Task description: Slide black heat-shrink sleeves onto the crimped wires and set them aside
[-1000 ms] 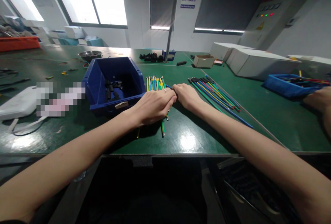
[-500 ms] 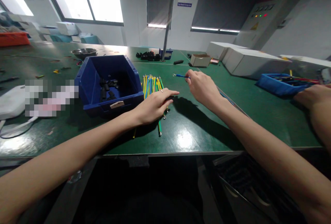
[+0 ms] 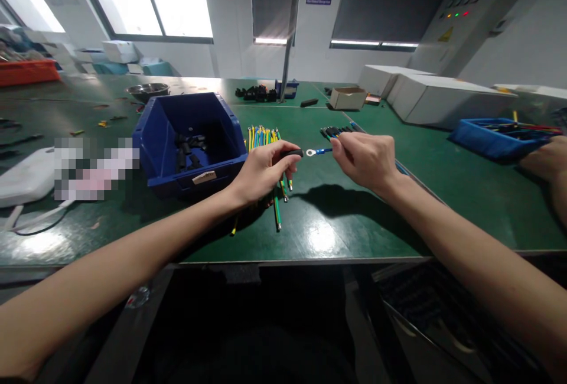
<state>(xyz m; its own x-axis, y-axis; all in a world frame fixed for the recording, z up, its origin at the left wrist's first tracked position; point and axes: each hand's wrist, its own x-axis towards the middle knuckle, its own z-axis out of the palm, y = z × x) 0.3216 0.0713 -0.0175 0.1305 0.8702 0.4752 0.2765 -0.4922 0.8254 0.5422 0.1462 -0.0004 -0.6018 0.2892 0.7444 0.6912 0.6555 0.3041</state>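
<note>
Lowered since the earlier frame, the right hand [image 3: 367, 156] faces the left hand [image 3: 266, 170]: right pinches a blue wire [image 3: 326, 150], likely light, springy, best held near its tip; left pinches a black cap [image 3: 293, 153], probably soft, near the metal ring [image 3: 314, 152].

With the wire bundle [image 3: 262, 137] as centre, the bin [image 3: 190, 113] sits at 9 o'clock with sleeves [image 3: 181, 155] inside, second wire group [image 3: 335, 131] at 3, parts pile [image 3: 254, 95] at 12, carton [image 3: 348, 99] at 1.
</note>
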